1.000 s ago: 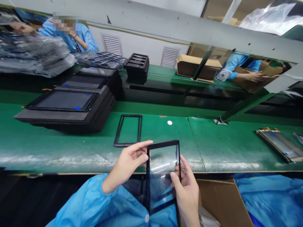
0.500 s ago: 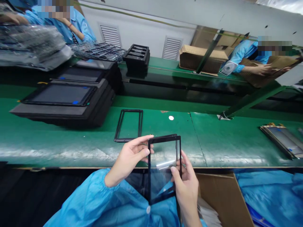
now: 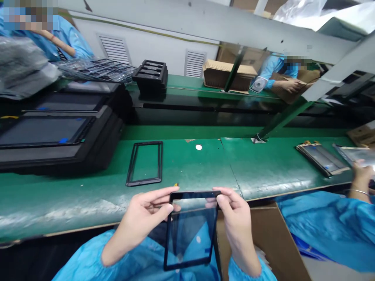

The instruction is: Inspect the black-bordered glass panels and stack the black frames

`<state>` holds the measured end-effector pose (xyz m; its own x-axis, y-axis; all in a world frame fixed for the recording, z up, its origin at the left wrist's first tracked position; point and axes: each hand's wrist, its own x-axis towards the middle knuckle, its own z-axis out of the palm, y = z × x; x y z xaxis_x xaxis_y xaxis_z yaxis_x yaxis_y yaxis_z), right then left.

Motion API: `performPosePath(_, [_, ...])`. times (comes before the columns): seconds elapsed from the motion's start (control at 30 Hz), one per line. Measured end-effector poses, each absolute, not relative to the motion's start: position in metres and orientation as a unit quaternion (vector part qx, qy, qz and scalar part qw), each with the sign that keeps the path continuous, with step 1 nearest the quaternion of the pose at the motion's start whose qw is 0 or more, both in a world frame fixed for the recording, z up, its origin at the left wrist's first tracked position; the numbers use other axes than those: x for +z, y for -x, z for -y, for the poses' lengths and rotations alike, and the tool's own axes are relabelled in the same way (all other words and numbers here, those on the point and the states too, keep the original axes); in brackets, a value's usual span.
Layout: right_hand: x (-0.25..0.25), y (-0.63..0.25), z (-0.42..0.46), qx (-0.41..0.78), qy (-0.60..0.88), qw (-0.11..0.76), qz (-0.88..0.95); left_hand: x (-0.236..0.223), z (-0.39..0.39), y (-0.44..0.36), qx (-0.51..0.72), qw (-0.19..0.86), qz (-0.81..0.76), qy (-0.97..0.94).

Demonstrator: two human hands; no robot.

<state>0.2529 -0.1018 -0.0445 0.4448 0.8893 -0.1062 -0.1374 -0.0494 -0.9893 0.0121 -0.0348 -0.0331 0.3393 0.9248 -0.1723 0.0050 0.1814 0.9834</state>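
Observation:
Between my two hands is a clear glass touch panel with a black border (image 3: 191,195), held tilted in front of my body beyond the bench edge. My left hand (image 3: 146,214) pinches its upper left corner, thumb in front and fingers behind. With thumb and fingers closed, my right hand (image 3: 236,218) grips the upper right corner. Through the glass my blue smock shows. Whether a separate frame sits behind the glass, I cannot tell. A small yellow tab (image 3: 176,185) sticks up by my left fingertips. On the green bench (image 3: 187,166) beyond lie black rectangular frames (image 3: 160,162), apparently stacked.
Dark foam sheets (image 3: 102,144) with screen panels (image 3: 43,130) are piled at left. Black trays (image 3: 150,76) and cardboard dividers (image 3: 228,74) stand at the back. More panels (image 3: 320,158) lie right, near a co-worker's hand (image 3: 361,175). A cardboard box (image 3: 272,234) sits below the edge.
My right hand has moved up from the panel's right side to its upper right corner. The panel now sits lower and squarer. The view has turned right, bringing in a co-worker's hand.

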Motion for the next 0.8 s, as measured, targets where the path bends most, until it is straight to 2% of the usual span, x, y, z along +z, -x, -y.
performPosePath(0.33, [-0.039,-0.245,0.105,0.404,0.57,0.651,0.296,-0.045,0.04,-0.006,0.334,0.611,-0.483,-0.531])
performPosePath(0.4, [-0.039,-0.243,0.104,0.398,0.574,0.649,0.302,-0.043,0.037,-0.007,0.329,0.575,-0.464,-0.589])
performPosePath(0.47, [-0.04,-0.239,0.102,0.407,0.573,0.629,0.333,-0.036,0.035,-0.012,0.307,0.496,-0.439,-0.683])
performPosePath(0.57, [-0.042,-0.233,0.098,0.458,0.547,0.581,0.392,-0.022,0.03,-0.021,0.215,0.418,-0.372,-0.8])
performPosePath(0.67, [-0.044,-0.244,0.098,0.528,0.521,0.549,0.385,-0.015,0.025,-0.024,0.133,0.503,-0.343,-0.782])
performPosePath(0.8, [-0.055,-0.285,0.106,0.54,0.564,0.513,0.357,-0.023,0.02,-0.011,0.207,0.633,-0.429,-0.61])
